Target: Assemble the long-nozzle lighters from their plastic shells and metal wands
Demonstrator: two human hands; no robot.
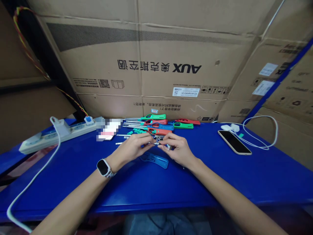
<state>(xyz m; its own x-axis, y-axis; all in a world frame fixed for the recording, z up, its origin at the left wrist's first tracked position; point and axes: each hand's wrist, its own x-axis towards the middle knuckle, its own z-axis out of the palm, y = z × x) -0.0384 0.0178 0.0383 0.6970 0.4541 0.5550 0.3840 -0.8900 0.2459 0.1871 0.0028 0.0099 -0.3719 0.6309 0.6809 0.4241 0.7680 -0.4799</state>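
My left hand (pixel 135 145), with a watch on its wrist, is closed in a pinch at the middle of the table. Facing it, my right hand (pixel 181 150) is closed too. Between the fingertips of both is a small metallic part (pixel 156 143), too small to name. A small white piece (pixel 168 147) shows at my right fingers. Just below the hands lies a translucent blue lighter handle shell (pixel 157 160). Behind them are several long-nosed gas lighters, among them an orange one (pixel 162 131), a blue one (pixel 162 126) and a green one (pixel 157 116). Small green pieces (pixel 140 131) lie beside these.
A white power strip (pixel 61 133) with plugs runs along the left, its cable (pixel 41 169) hanging over the table. A phone (pixel 234 142) and white charging cable (pixel 275 130) are at right. A cardboard sheet (pixel 156 42) stands behind the blue table (pixel 137 192).
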